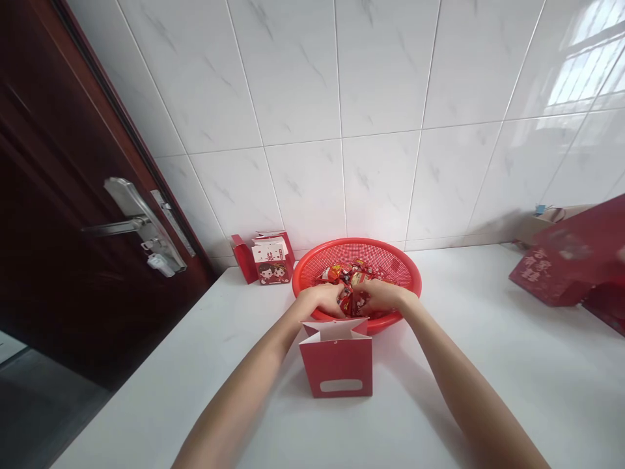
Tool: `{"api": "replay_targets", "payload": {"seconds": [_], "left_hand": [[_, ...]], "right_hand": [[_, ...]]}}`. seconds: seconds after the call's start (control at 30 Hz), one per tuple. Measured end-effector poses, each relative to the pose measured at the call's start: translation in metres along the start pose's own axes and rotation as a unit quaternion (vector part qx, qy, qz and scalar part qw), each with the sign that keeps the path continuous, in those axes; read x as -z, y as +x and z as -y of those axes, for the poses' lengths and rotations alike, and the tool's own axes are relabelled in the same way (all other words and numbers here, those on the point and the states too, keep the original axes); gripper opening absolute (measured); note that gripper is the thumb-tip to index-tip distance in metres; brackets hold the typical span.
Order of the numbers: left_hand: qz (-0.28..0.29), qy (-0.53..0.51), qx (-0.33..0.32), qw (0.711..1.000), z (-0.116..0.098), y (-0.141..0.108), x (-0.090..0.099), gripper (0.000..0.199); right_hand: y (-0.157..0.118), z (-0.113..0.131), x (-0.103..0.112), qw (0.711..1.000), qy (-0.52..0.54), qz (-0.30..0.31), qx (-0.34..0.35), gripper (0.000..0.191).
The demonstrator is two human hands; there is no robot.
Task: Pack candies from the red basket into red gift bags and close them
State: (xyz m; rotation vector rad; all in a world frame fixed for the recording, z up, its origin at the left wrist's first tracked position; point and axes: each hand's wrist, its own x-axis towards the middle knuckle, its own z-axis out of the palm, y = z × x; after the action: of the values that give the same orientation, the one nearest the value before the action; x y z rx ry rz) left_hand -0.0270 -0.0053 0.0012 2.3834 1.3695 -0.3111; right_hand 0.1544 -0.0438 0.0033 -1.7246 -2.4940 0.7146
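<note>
A red plastic colander basket [405, 267] stands on the white table by the wall, with several shiny red wrapped candies [359, 267] inside. My left hand [326, 299] reaches over its near left rim, fingers curled down into the candies. From the right, my right hand [381, 295] reaches in too, its fingers bent around candies close to the left hand. The fingertips of both hands are partly hidden among the wrappers. In front of the basket, between my forearms, an open red paper box [336, 365] stands upright; its inside shows only at the top.
Small red boxes [273, 270], one printed with two cartoon figures, stand left of the basket against the tiled wall [303, 189]. More red bags or boxes [549, 277] lie at the right on the white table [195, 378]. A dark door [53, 215] with a handle is at the left.
</note>
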Motion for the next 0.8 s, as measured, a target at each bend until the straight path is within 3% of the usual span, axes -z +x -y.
{"api": "replay_targets", "payload": {"seconds": [0.1, 0.27, 0.4, 0.53, 0.63, 0.8], "left_hand": [[0.040, 0.043, 0.025, 0.998, -0.008, -0.005, 0.001, 0.070], [0.027, 0.072, 0.075, 0.994, -0.014, -0.006, -0.002, 0.080], [0.036, 0.065, 0.080, 0.994, -0.013, -0.004, -0.002, 0.084], [0.046, 0.050, 0.074, 0.995, -0.012, -0.002, 0.000, 0.086], [0.050, 0.031, 0.072, 0.996, -0.011, -0.001, 0.000, 0.085], [0.020, -0.032, 0.070, 0.997, -0.007, 0.001, -0.002, 0.072]], "right_hand": [[0.000, -0.001, -0.003, 1.000, -0.010, -0.021, -0.003, 0.021], [0.002, -0.001, -0.006, 0.995, -0.039, -0.091, -0.030, 0.024], [0.002, 0.001, -0.004, 0.988, -0.057, -0.133, -0.061, 0.025], [0.000, 0.001, -0.002, 0.990, -0.056, -0.120, -0.046, 0.017], [-0.001, 0.000, -0.003, 0.994, -0.055, -0.083, -0.032, 0.026], [0.000, -0.001, -0.005, 0.995, -0.060, -0.069, -0.027, 0.020]]}}
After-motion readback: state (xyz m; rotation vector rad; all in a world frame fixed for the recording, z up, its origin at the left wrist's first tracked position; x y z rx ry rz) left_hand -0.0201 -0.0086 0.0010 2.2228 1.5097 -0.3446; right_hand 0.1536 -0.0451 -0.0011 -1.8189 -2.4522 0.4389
